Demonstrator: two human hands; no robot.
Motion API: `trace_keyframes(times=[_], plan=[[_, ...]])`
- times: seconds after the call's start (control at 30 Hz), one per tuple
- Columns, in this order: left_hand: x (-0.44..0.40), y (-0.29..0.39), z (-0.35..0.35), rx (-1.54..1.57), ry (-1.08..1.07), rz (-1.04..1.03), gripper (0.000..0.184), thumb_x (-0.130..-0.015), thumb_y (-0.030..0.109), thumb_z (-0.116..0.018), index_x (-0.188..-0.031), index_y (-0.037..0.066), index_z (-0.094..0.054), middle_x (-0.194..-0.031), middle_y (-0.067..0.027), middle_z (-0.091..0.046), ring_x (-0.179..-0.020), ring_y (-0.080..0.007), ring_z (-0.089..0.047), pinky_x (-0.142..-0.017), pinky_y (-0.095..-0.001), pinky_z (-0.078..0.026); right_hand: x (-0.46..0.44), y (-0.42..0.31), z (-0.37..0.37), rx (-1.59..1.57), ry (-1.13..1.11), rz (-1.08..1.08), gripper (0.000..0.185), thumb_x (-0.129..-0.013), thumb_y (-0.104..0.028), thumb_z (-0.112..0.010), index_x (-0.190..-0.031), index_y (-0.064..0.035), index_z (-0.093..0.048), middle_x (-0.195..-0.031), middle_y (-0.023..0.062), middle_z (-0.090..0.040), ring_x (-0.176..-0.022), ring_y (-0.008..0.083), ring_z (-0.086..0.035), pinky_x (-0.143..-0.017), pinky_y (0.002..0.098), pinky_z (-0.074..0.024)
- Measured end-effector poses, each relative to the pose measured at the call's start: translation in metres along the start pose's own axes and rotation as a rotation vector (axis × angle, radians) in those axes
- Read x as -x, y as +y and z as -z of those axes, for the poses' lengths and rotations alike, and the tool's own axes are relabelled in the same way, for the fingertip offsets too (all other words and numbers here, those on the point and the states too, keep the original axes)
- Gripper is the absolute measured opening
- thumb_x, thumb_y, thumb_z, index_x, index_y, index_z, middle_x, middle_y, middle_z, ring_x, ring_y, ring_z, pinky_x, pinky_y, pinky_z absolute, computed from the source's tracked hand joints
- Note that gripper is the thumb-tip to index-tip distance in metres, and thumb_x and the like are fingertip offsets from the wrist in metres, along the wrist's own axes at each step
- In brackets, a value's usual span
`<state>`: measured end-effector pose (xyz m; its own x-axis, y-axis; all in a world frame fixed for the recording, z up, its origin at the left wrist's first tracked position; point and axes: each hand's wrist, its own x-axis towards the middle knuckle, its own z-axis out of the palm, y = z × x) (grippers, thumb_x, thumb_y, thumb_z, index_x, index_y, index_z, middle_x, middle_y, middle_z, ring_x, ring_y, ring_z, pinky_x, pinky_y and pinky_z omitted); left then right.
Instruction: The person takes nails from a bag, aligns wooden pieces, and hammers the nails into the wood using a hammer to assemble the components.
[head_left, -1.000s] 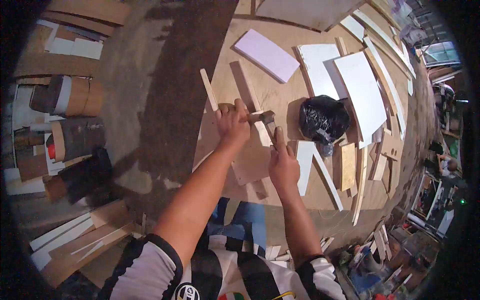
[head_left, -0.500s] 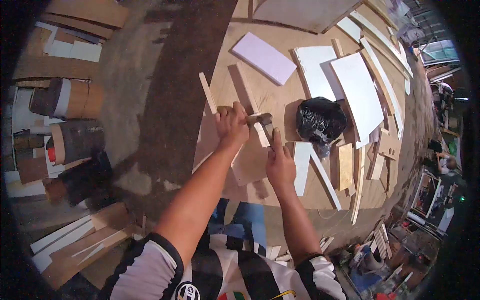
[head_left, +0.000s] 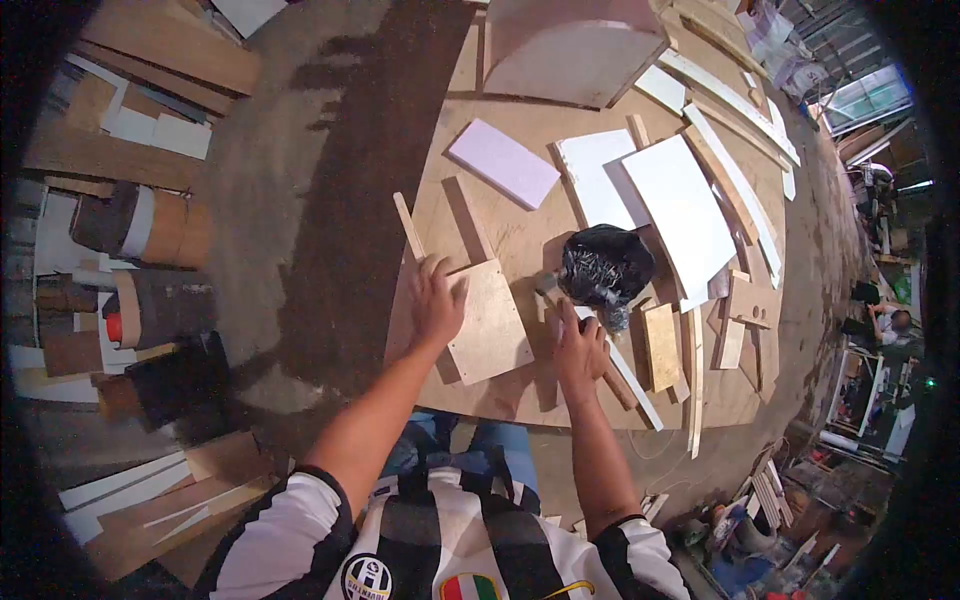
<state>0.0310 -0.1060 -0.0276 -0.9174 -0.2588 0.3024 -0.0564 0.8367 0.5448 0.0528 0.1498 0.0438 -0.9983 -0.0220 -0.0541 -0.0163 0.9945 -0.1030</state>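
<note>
My left hand (head_left: 438,305) is curled over the upper left corner of a small plywood board (head_left: 490,330), its thumb on the top face. Two wood strips stick out beyond the board's far edge: a left strip (head_left: 408,225) and a right strip (head_left: 474,222). To the right, my right hand (head_left: 582,358) is closed around a hammer, whose dark head (head_left: 547,284) shows past the fingers. Most of the handle is hidden under the hand. Just beyond that hand sits a black plastic bag (head_left: 606,265), and a narrow white strip (head_left: 636,385) lies beside it.
The plywood tabletop (head_left: 520,235) bears a lilac slab (head_left: 503,163), white panels (head_left: 680,205), a yellowish block (head_left: 660,345) and a large curved piece (head_left: 570,50). Wood offcuts (head_left: 180,490) are piled at the left. Another person (head_left: 885,322) is far right.
The hammer and my right hand have moved right and nearer, away from the board. My left hand has shifted nearer, and the board's top is now uncovered. The view has tilted slightly.
</note>
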Motion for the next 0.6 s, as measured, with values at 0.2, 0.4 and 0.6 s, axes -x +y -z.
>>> trace_keyframes(times=[0.2,0.4,0.6], plan=[[0.102,-0.004,0.038,0.282,-0.239,0.574,0.071,-0.097,0.047,-0.067,-0.143,0.000,-0.043,-0.125,-0.0252,-0.062,-0.116,-0.0409,-0.060,-0.098,-0.0503,-0.048,0.013,0.033,-0.037,-0.013,0.225,0.232,0.055,-0.086,-0.015,-0.065,-0.140,-0.0238,-0.062,-0.111,0.0129,-0.061,-0.105,0.0359,-0.058,-0.090,0.0499,-0.0488],[0.152,-0.032,0.002,0.352,-0.396,0.569,0.065,-0.101,0.057,-0.054,-0.132,0.000,-0.050,-0.110,-0.0235,-0.067,-0.103,-0.0397,-0.066,-0.088,-0.0487,-0.051,0.037,-0.004,-0.046,-0.463,-0.294,0.235,0.051,-0.090,-0.022,-0.069,-0.139,-0.0101,-0.058,-0.114,0.0197,-0.063,-0.102,0.0408,-0.064,-0.086,0.0506,-0.0530],[0.137,-0.012,0.006,0.407,-0.469,0.798,0.070,-0.103,0.058,-0.050,-0.145,0.002,-0.042,-0.125,-0.0248,-0.064,-0.118,-0.0405,-0.062,-0.098,-0.0471,-0.048,0.034,0.000,-0.050,-0.657,-0.285,0.220,0.055,-0.088,-0.022,-0.071,-0.139,-0.0061,-0.057,-0.120,0.0219,-0.064,-0.110,0.0436,-0.063,-0.091,0.0515,-0.0527]])
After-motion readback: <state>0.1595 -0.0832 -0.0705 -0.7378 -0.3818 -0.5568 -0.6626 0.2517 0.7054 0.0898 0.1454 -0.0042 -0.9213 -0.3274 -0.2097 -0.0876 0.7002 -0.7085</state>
